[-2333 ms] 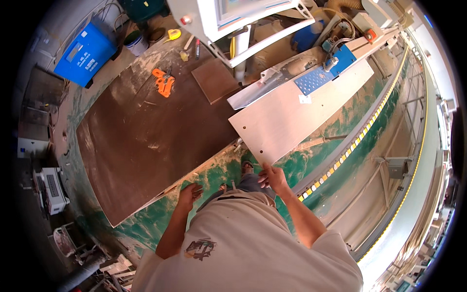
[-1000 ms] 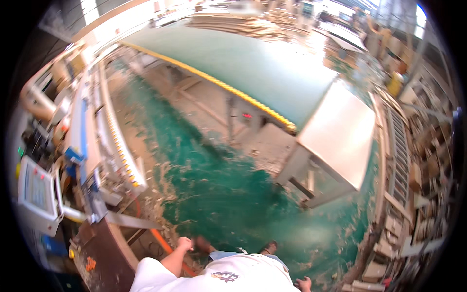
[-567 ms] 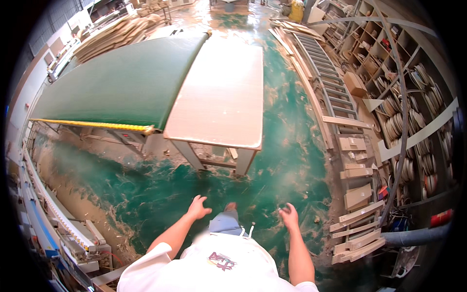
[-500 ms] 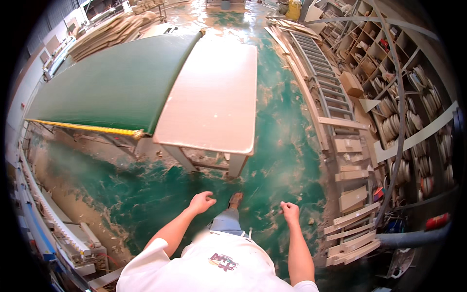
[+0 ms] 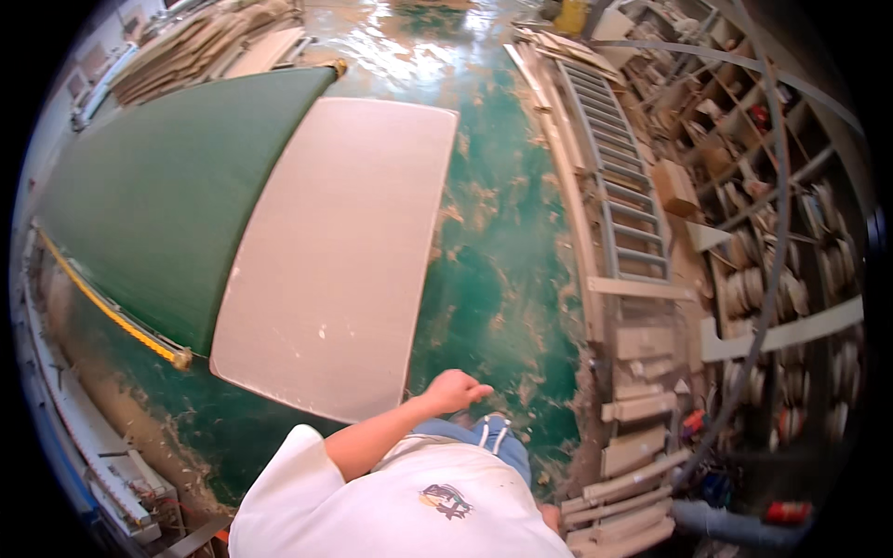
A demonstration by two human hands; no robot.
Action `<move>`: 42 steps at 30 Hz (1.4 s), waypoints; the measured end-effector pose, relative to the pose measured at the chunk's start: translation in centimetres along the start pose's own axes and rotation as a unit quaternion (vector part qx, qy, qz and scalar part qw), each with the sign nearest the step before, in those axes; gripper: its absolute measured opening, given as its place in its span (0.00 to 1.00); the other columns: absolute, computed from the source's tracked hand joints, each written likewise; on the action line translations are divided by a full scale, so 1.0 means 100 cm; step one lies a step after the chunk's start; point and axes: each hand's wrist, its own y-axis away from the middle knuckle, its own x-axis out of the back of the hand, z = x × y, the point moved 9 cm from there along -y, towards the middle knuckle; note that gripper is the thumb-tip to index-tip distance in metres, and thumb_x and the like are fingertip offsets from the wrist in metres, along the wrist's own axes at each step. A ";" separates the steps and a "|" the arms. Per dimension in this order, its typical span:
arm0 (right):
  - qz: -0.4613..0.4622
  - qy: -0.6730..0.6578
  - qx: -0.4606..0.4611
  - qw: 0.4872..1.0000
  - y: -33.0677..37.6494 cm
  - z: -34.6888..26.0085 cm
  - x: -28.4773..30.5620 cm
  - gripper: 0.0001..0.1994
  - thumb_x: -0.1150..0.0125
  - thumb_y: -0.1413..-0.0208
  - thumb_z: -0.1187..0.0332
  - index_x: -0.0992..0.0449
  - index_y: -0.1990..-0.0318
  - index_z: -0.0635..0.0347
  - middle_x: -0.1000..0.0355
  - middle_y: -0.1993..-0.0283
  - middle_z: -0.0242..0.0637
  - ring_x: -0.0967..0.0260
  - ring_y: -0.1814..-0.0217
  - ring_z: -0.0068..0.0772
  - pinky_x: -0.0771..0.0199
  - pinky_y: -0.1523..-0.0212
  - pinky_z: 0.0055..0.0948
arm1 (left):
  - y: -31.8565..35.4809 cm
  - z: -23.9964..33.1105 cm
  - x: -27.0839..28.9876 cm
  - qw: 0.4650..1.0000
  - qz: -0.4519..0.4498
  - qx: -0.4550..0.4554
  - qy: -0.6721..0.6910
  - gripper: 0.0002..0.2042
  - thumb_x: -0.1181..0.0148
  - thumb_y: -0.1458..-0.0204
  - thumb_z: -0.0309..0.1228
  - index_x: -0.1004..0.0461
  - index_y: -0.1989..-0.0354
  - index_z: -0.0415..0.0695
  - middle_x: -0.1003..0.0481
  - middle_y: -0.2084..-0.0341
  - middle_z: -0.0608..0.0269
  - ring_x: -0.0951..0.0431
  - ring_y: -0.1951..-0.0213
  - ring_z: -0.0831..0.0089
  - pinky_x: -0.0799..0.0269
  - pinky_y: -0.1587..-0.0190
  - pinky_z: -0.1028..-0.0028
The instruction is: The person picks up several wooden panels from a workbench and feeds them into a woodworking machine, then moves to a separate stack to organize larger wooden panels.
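My left hand (image 5: pixel 456 391) swings across the front of my body with its fingers curled in and nothing in them. It is just right of the near corner of a pale, wood-toned tabletop (image 5: pixel 335 251), apart from it as far as I can see. Only a small patch of skin of my right arm or hand (image 5: pixel 551 517) shows beside my shirt; its fingers are hidden. Against the tabletop's left side lies a wide green conveyor belt (image 5: pixel 177 195) with a yellow strip (image 5: pixel 112 302) along its near end.
A dusty green floor (image 5: pixel 502 260) runs along the tabletop's right. Farther right are a roller conveyor (image 5: pixel 619 177), stacked wooden strips (image 5: pixel 633 484) and shelves holding rolls (image 5: pixel 744 293). Stacked boards (image 5: pixel 200 46) stand at the far left, and a white machine rail (image 5: pixel 84 437) at the near left.
I have moved forward, so the tabletop and belt are nearer and farther left. My left hand has swung right across my body; my right hand has dropped back, nearly out of view.
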 end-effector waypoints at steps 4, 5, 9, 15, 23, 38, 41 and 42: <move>-0.056 -0.126 -0.029 0.990 -0.103 -0.078 0.007 0.16 0.34 0.51 0.58 0.19 0.76 0.65 0.23 0.79 0.45 0.23 0.74 0.45 0.27 0.70 0.42 | -0.099 0.013 0.043 0.989 0.073 -0.087 -0.096 0.30 0.32 0.52 0.38 0.31 0.38 0.46 0.23 0.49 0.50 0.23 0.48 0.54 0.27 0.47 0.61; -0.082 -0.136 -0.028 0.987 -0.139 -0.109 0.023 0.15 0.35 0.50 0.59 0.20 0.76 0.64 0.23 0.79 0.45 0.23 0.74 0.44 0.27 0.70 0.42 | -0.127 0.006 0.051 0.984 0.075 -0.080 -0.142 0.32 0.33 0.51 0.37 0.34 0.36 0.46 0.26 0.45 0.50 0.27 0.43 0.52 0.29 0.42 0.61; -0.171 -0.136 0.046 0.975 -0.250 -0.221 0.117 0.15 0.37 0.48 0.60 0.20 0.76 0.64 0.23 0.78 0.43 0.23 0.75 0.41 0.27 0.72 0.40 | -0.227 -0.051 0.106 0.982 0.094 0.073 -0.144 0.28 0.32 0.52 0.42 0.27 0.42 0.46 0.25 0.45 0.51 0.27 0.42 0.54 0.30 0.40 0.59; -0.333 0.015 0.133 0.934 -0.333 -0.370 0.335 0.15 0.40 0.45 0.61 0.20 0.75 0.64 0.23 0.78 0.41 0.23 0.75 0.37 0.27 0.74 0.37 | -0.297 -0.048 0.200 0.976 0.100 0.165 -0.101 0.26 0.34 0.51 0.47 0.23 0.46 0.46 0.20 0.51 0.54 0.21 0.48 0.56 0.26 0.46 0.61; -0.127 -0.212 0.412 0.877 -0.473 -0.858 0.707 0.17 0.37 0.43 0.69 0.26 0.83 0.64 0.36 0.88 0.29 0.41 0.86 0.15 0.45 0.84 0.24 | -0.419 0.015 0.362 0.932 0.314 0.148 0.107 0.21 0.36 0.45 0.42 0.23 0.48 0.42 0.19 0.55 0.53 0.19 0.52 0.62 0.25 0.49 0.65; -0.131 -0.173 0.931 0.294 -0.409 -1.271 0.798 0.10 0.35 0.49 0.65 0.24 0.77 0.58 0.35 0.87 0.32 0.34 0.84 0.36 0.33 0.79 0.33 | -0.734 0.076 0.734 0.915 0.354 0.100 0.168 0.20 0.38 0.43 0.40 0.24 0.47 0.40 0.19 0.55 0.52 0.18 0.53 0.62 0.24 0.50 0.66; -0.409 -0.045 0.847 0.336 -0.438 -1.365 0.872 0.12 0.41 0.43 0.66 0.24 0.76 0.61 0.34 0.84 0.33 0.33 0.83 0.34 0.35 0.80 0.33 | -0.771 0.017 0.788 0.897 0.381 0.130 0.182 0.21 0.37 0.44 0.41 0.24 0.47 0.40 0.19 0.55 0.52 0.18 0.53 0.62 0.24 0.50 0.65; -0.488 0.037 0.818 0.303 -0.447 -1.387 0.875 0.10 0.40 0.44 0.65 0.24 0.74 0.59 0.31 0.81 0.31 0.32 0.79 0.33 0.33 0.78 0.35 | -0.748 -0.034 0.784 0.871 0.414 0.176 0.198 0.21 0.36 0.44 0.41 0.24 0.48 0.40 0.19 0.55 0.52 0.18 0.54 0.62 0.24 0.50 0.65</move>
